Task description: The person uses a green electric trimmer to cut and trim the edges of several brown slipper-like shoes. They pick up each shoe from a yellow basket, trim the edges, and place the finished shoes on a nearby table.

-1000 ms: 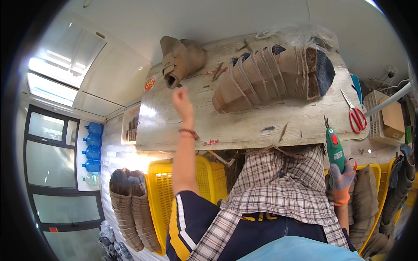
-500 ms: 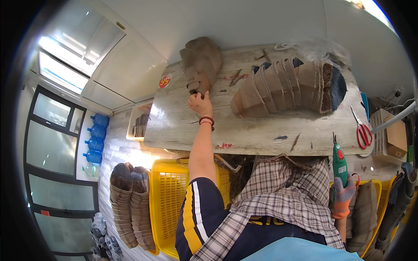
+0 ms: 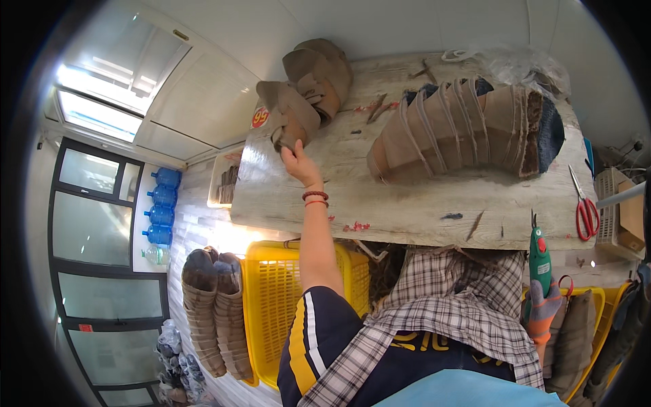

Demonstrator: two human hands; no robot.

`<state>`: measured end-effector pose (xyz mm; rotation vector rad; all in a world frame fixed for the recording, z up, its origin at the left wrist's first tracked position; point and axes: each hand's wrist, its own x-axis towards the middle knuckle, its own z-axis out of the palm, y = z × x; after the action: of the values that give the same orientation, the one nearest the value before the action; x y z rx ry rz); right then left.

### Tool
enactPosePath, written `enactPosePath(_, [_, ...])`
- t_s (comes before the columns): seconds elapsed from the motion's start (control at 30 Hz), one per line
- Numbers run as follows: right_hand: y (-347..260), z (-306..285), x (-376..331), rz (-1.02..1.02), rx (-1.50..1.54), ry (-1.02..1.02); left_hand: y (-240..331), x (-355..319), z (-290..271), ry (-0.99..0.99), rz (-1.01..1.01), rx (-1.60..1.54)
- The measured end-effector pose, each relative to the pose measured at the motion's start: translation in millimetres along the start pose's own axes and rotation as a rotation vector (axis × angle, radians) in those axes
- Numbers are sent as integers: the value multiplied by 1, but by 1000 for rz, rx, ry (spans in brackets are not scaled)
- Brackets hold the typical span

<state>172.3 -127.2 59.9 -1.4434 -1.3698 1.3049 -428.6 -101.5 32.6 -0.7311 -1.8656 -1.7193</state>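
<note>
My left hand (image 3: 296, 160) reaches across the pale wooden table (image 3: 407, 203) and grips the near edge of a brown folded fabric piece (image 3: 288, 115). That piece lies against a small heap of the same brown pieces (image 3: 319, 68) at the table's far left. My right hand (image 3: 540, 308), in an orange and grey glove, is low beside my lap and holds a green electric hand tool (image 3: 540, 261) upright. A long row of stacked brown pieces (image 3: 461, 129) lies on the table's right half.
Red-handled scissors (image 3: 584, 210) lie at the table's right edge. A yellow plastic crate (image 3: 274, 305) stands below the table on my left, with two tall stacks of brown pieces (image 3: 213, 305) beside it. Blue water bottles (image 3: 159, 203) line the floor by the window.
My left arm has swung left and my hand has closed on the brown piece at the heap. The view has tilted down. My right hand has kept the green tool.
</note>
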Motion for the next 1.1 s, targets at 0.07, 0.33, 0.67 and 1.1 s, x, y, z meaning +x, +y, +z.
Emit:
enactPosePath(0.07, [1,0,2,15,-30,18,-10,-21,-2,21,-22,2])
enactPosePath(0.33, [-1,2,7,26,-3,20,-12,-46,30,-172,277,113])
enactPosePath(0.67, [-3,5,9,41,27,29,-9,-47,46,-226,189,72])
enactPosePath(1.1, [-2,3,3,16,26,35,-69,41,-3,-204,-570,-566])
